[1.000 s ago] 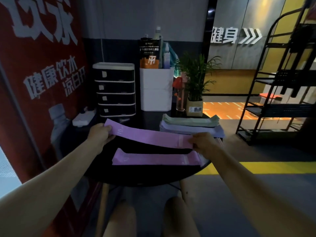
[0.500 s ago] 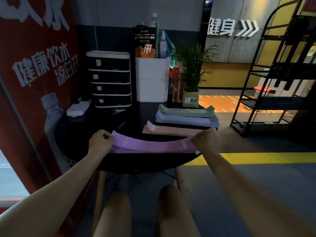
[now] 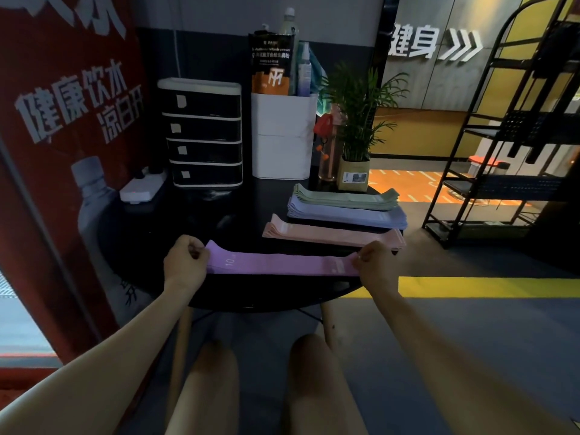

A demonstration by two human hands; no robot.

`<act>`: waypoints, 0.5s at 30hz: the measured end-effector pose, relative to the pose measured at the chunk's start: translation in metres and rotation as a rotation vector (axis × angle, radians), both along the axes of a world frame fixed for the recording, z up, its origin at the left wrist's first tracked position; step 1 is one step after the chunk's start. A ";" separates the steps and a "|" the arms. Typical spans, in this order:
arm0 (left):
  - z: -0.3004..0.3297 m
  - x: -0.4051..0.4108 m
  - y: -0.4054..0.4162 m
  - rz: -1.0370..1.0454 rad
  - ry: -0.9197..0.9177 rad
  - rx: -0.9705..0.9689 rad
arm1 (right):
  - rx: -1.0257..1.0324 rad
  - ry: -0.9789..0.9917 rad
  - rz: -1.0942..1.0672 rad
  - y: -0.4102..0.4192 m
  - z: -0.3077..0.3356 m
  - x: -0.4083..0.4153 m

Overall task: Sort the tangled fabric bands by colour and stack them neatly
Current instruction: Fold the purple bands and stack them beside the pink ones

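Near the table [image 3: 238,293] edge, the left hand [image 3: 185,265] and right hand [image 3: 375,263] pinch opposite ends of the purple bands [image 3: 282,264], marked "10". Since one second ago, the held band has come down onto the lower purple band.

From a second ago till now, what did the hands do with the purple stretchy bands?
The left hand and right hand brought the purple fabric band they held down onto the second purple fabric band on the black round table, making one purple stack. Both hands still pinch its ends. The green, lilac-blue and peach stacks look unmoved.
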State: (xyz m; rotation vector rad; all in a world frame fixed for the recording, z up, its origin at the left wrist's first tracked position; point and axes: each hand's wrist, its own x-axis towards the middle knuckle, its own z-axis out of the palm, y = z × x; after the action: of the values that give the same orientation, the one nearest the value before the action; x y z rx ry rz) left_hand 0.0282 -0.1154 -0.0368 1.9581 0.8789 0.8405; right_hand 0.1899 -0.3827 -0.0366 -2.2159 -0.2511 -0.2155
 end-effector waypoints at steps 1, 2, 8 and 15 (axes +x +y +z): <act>-0.001 0.000 0.000 -0.001 -0.002 0.008 | -0.024 -0.031 0.007 0.001 0.000 -0.001; -0.002 0.000 0.000 -0.003 -0.006 0.020 | -0.057 -0.074 0.012 0.003 0.001 -0.003; -0.009 0.000 0.000 -0.025 -0.050 0.123 | -0.311 -0.355 0.224 0.032 0.011 -0.032; -0.013 -0.003 0.004 -0.105 -0.019 0.190 | -0.379 -0.237 0.595 0.071 -0.004 -0.047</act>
State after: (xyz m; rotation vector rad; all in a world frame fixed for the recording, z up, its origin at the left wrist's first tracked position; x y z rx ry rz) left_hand 0.0253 -0.1111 -0.0503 2.1367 0.6994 0.9078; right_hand 0.1425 -0.3113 -0.0410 -2.3651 -1.1396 -0.1047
